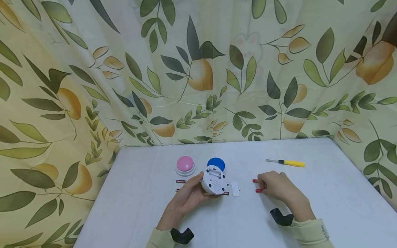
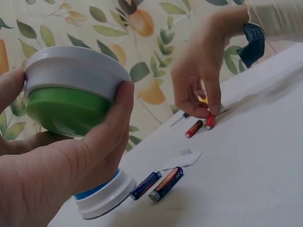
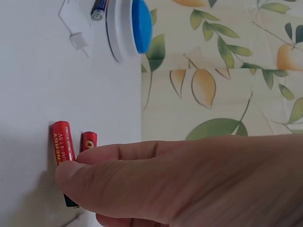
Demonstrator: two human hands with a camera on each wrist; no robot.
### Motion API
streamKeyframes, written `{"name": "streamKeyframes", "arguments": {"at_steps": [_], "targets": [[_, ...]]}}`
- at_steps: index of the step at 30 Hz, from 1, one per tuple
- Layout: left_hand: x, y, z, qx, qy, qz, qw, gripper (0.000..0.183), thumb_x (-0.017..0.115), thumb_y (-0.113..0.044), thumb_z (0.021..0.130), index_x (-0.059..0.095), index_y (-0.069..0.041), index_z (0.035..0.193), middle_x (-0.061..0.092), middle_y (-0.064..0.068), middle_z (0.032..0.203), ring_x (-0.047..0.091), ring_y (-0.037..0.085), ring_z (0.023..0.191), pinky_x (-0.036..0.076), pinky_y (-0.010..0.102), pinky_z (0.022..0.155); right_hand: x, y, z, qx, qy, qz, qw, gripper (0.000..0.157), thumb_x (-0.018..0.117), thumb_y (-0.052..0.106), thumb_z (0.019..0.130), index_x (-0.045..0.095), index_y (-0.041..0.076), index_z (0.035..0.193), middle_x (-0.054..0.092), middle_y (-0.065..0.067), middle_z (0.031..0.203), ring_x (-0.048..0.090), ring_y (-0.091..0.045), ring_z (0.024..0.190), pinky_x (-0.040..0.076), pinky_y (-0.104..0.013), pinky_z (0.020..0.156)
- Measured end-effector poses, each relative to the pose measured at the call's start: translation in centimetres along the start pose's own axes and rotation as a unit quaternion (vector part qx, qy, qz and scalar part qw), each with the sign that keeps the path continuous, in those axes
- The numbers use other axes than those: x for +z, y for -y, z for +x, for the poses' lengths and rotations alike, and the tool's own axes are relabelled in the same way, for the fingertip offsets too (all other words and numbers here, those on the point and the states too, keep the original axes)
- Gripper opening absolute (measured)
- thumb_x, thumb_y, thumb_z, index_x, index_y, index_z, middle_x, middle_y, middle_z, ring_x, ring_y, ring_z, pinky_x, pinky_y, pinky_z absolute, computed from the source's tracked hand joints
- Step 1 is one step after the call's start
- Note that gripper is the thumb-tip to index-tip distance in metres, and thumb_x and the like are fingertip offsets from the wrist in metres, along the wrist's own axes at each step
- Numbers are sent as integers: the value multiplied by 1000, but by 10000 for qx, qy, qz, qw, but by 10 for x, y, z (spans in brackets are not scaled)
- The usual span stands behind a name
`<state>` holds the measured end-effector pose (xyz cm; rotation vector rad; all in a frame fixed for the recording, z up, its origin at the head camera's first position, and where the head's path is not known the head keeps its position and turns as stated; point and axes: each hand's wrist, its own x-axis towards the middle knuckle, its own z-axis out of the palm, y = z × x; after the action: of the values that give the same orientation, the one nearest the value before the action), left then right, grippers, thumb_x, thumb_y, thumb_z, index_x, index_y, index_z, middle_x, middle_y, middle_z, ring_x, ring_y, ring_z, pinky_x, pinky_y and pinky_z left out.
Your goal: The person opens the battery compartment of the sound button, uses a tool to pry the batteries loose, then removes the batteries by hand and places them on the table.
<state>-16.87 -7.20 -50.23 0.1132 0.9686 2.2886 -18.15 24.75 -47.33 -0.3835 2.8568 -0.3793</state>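
Observation:
My left hand [image 1: 187,198] holds a round push-button device [image 1: 214,184] upside down, thumb and fingers around its white base. Its green dome [image 2: 66,111] points downward in the left wrist view. The underside faces up, showing an uncovered battery slot, small dark feet and a grid of speaker holes. To the right, my right hand [image 1: 281,187] reaches down to the table and pinches a red battery [image 3: 61,137] between thumb and fingertips. A second red battery [image 3: 89,140] lies close beside it, partly hidden by the fingers in the right wrist view.
A white battery cover [image 1: 235,189] lies between the hands. Behind the device stands a blue-topped button [image 1: 216,163], with a pink-topped button [image 1: 185,164] to its left. Dark batteries [image 2: 166,184] lie near these. A yellow-handled screwdriver [image 1: 293,163] rests at the back right, before a patterned curtain.

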Motion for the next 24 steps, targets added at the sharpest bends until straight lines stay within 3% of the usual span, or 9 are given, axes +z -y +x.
{"name": "streamKeyframes", "arguments": {"at_steps": [5, 10, 14, 17, 20, 24], "targets": [[4, -3, -2, 1, 275, 274, 9992, 57, 45, -15, 111, 28, -14, 165, 24, 16, 173, 25, 42, 158, 24, 68, 123, 1, 1, -1, 19, -46, -14, 10000, 26, 80, 1, 84, 60, 16, 76, 58, 4, 71, 50, -17, 72, 38, -41, 73], [11, 0, 1, 32, 325, 1080, 9936, 71, 59, -6, 102, 28, -13, 165, 27, 12, 172, 30, 37, 157, 35, 61, 121, -1, -2, 1, 48, 54, 128, 9999, 21, 78, 2, 86, 63, 15, 80, 60, 4, 74, 51, -17, 74, 40, -43, 75], [19, 7, 9, 145, 311, 1491, 9882, 74, 67, -9, 98, 34, -17, 163, 31, 9, 171, 38, 33, 153, 44, 55, 116, -6, -6, 1, -90, 125, 738, 9972, 11, 75, 4, 89, 68, 13, 89, 65, 3, 82, 54, -17, 77, 45, -36, 73], [26, 12, 15, 298, 223, 1748, 9839, 73, 71, -14, 98, 37, -21, 162, 34, 9, 169, 44, 34, 149, 48, 51, 114, -12, -10, -1, -436, 36, 1311, 9904, 7, 74, 7, 92, 71, 12, 96, 68, 3, 90, 56, -16, 84, 48, -32, 71], [33, 14, 23, 492, 9, 2173, 9749, 76, 75, -16, 96, 38, -22, 162, 37, 9, 166, 49, 33, 144, 52, 47, 110, -18, -12, -3, -788, -315, 1595, 9835, 9, 72, 12, 96, 72, 12, 105, 71, 3, 98, 60, -15, 92, 53, -38, 81], [45, 17, 36, 706, -431, 3044, 9489, 78, 78, -16, 94, 39, -26, 161, 43, 8, 161, 58, 30, 137, 56, 42, 106, -24, -17, -4, -857, -963, 1733, 9764, 16, 66, 12, 100, 72, 11, 116, 74, -5, 112, 65, -22, 103, 55, -53, 94]]}}
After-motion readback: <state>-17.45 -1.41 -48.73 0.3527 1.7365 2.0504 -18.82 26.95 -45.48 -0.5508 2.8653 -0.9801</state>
